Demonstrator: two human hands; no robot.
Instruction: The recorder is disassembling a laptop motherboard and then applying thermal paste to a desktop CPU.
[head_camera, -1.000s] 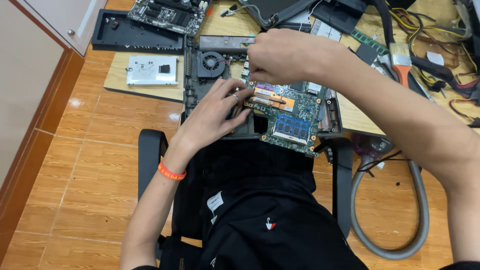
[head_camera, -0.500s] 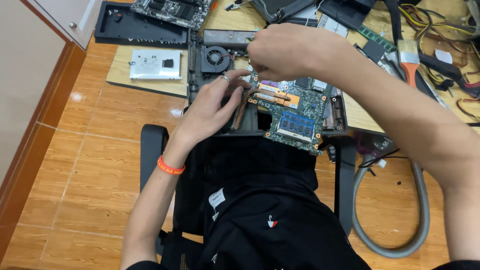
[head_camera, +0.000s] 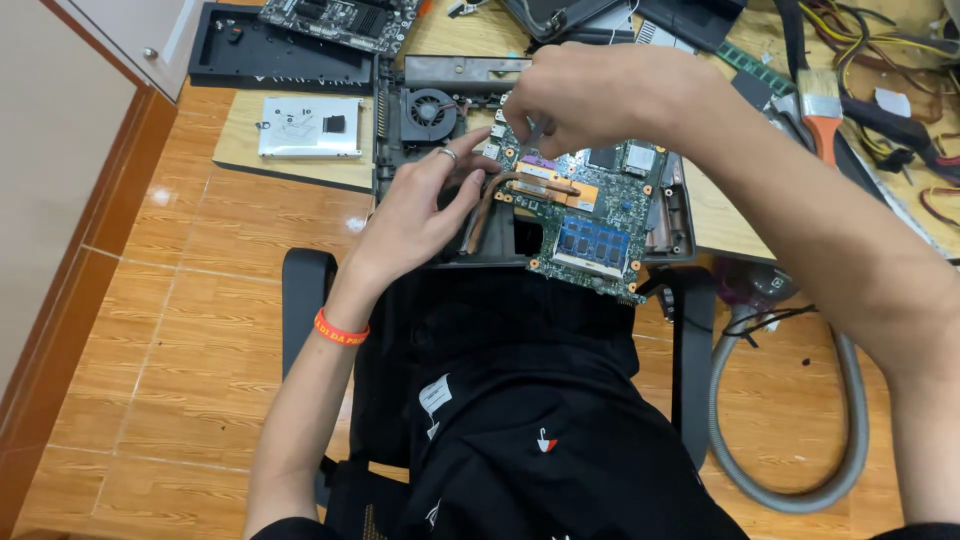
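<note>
Warm orange-brown wooden floorboards (head_camera: 180, 330) fill the left and lower view, seen from above by a seated person in black clothing. Along the top runs a pale plywood worktable (head_camera: 720, 215), crowded with parts. A grey ribbed vacuum hose (head_camera: 790, 470) loops on the floor at lower right.

At the table's near edge sits an opened dark grey plastic laptop base (head_camera: 405, 165), with a round black cooling fan (head_camera: 428, 108) in its upper left corner. Lying in the base, tilted and overhanging the table edge toward the person's lap, is a green rectangular laptop circuit board (head_camera: 600, 230). Its long axis runs from upper left to lower right. It carries a blue memory module (head_camera: 592, 243) near its lower end and flat copper heat pipes (head_camera: 545, 185) across its upper left part, one curving down off the board's left side.

The left hand (head_camera: 425, 205), with a ring and a red wristband (head_camera: 340, 328), comes in from lower left; its fingers are loosely curled, touching the base and the curved copper pipe at the board's left edge. The right hand (head_camera: 590, 95) hangs over the board's upper left corner, fingers pinched together around something small and dark; what it is cannot be told. Both hands are close, the right directly above the corner, the left beside it.

Farther left lies a silver metal drive bracket (head_camera: 310, 127); at right, an orange-handled paintbrush (head_camera: 822, 115).
</note>
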